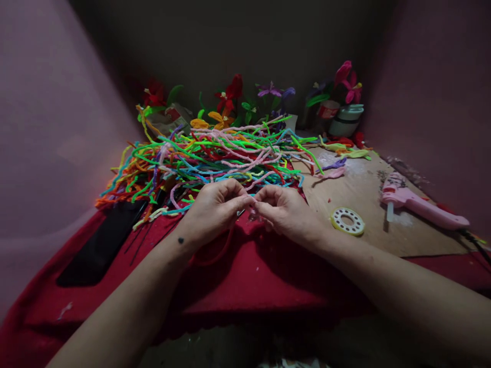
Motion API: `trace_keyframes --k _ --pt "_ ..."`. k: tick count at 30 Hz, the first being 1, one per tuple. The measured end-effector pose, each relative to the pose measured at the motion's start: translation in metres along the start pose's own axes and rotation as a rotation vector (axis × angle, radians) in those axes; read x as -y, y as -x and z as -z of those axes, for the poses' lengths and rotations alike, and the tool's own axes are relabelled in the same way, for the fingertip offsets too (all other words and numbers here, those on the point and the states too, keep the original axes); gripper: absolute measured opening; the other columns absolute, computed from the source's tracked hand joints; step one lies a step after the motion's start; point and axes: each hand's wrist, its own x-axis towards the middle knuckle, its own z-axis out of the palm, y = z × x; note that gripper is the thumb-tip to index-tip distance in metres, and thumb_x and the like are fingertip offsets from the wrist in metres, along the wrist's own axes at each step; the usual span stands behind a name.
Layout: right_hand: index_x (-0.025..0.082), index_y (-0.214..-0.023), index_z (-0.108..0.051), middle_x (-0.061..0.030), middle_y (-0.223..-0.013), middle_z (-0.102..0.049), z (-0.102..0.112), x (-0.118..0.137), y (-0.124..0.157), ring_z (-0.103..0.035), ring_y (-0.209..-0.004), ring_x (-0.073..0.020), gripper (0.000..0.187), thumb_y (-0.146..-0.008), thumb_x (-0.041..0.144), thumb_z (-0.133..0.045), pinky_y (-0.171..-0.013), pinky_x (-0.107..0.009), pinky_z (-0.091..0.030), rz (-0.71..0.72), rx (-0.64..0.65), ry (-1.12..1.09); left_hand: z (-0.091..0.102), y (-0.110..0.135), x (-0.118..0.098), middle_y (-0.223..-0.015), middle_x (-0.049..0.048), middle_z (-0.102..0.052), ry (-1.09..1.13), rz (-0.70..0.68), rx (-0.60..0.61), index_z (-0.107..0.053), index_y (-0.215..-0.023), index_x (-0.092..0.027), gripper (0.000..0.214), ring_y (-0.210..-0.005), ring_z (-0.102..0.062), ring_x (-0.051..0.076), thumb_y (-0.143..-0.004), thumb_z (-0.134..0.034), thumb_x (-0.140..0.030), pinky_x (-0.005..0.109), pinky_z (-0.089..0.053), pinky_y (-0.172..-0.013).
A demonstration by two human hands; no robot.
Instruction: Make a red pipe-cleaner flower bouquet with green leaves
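My left hand [221, 207] and my right hand [283, 212] meet fingertip to fingertip over the front of the red cloth. Both are closed in a pinch, thumb against forefinger. A small pinkish bit shows where the fingertips come together, but it is too hidden to name. Just behind the hands lies a large tangled pile of pipe cleaners [230, 153] in green, pink, blue, orange and red. Under my left hand a red loop [217, 255], perhaps a scissors handle, rests on the cloth.
A black phone [99, 248] lies at left. On a cardboard sheet [368, 179] at right are a pink hot glue gun [422, 204], a holed yellow-and-white disc [347, 221] and fuzzy petals [332, 173]. Pipe-cleaner flowers [226, 99] and a pale jar [346, 120] stand behind.
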Motion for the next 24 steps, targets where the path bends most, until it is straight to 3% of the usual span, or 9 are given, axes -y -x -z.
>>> trace_keyframes --k 4,7,13,18,22,24 --pt "0.017 -0.067 -0.049 0.0063 -0.043 -0.048 0.0006 0.0034 -0.0003 -0.041 -0.029 -0.0055 0.016 -0.080 0.026 -0.052 -0.027 -0.014 -0.028 -0.152 0.064 -0.165 -0.0053 0.0026 0.0022 -0.043 -0.0072 -0.049 -0.016 -0.021 -0.068 -0.053 -0.068 -0.018 0.010 -0.034 -0.040 0.006 -0.076 -0.054 -0.022 0.018 -0.030 -0.038" --pt "0.018 -0.067 -0.047 0.0047 -0.046 -0.053 0.0006 0.0037 -0.0002 -0.044 -0.029 -0.0064 0.015 -0.077 0.026 -0.054 -0.025 -0.014 -0.029 -0.190 0.092 -0.291 -0.0085 0.0049 -0.0008 -0.047 -0.0045 -0.056 0.067 0.011 -0.043 -0.052 -0.069 -0.018 0.009 -0.037 -0.048 0.009 -0.077 -0.052 -0.022 0.019 -0.035 -0.038" --pt "0.016 -0.065 -0.047 0.0022 -0.050 -0.058 -0.0011 0.0007 0.0006 -0.049 -0.033 -0.0066 0.013 -0.073 0.021 -0.056 -0.025 -0.012 -0.033 -0.178 0.089 -0.391 -0.0090 0.0035 -0.0006 -0.049 -0.0035 -0.057 0.134 -0.033 -0.030 -0.051 -0.070 -0.018 0.008 -0.044 -0.055 0.012 -0.076 -0.054 -0.021 0.020 -0.041 -0.042" --pt "0.016 -0.066 -0.047 -0.0005 -0.052 -0.061 -0.0023 0.0050 0.0021 -0.054 -0.037 -0.0092 0.020 -0.075 0.030 -0.059 -0.034 -0.019 -0.046 -0.156 0.065 -0.411 -0.0068 0.0019 0.0001 -0.054 -0.0023 -0.058 0.262 0.026 0.128 -0.052 -0.078 -0.016 0.010 -0.044 -0.054 0.012 -0.075 -0.057 -0.024 0.020 -0.041 -0.037" --pt "0.015 -0.064 -0.048 -0.0009 -0.052 -0.062 -0.0037 0.0090 0.0031 -0.057 -0.041 -0.0102 0.015 -0.075 0.022 -0.057 -0.041 -0.023 -0.051 -0.154 0.030 -0.422 -0.0062 0.0023 -0.0016 -0.053 -0.0031 -0.057 0.217 0.008 0.032 -0.054 -0.074 -0.014 0.009 -0.045 -0.053 0.009 -0.074 -0.059 -0.022 0.018 -0.041 -0.042" --pt "0.015 -0.064 -0.048 -0.0001 -0.050 -0.061 -0.0047 0.0088 0.0035 -0.057 -0.041 -0.0106 0.013 -0.076 0.017 -0.054 -0.042 -0.024 -0.052 -0.139 0.029 -0.428 -0.0049 0.0017 -0.0003 -0.051 -0.0037 -0.055 0.208 0.005 0.059 -0.053 -0.072 -0.015 0.009 -0.044 -0.052 0.008 -0.075 -0.059 -0.022 0.018 -0.040 -0.044"
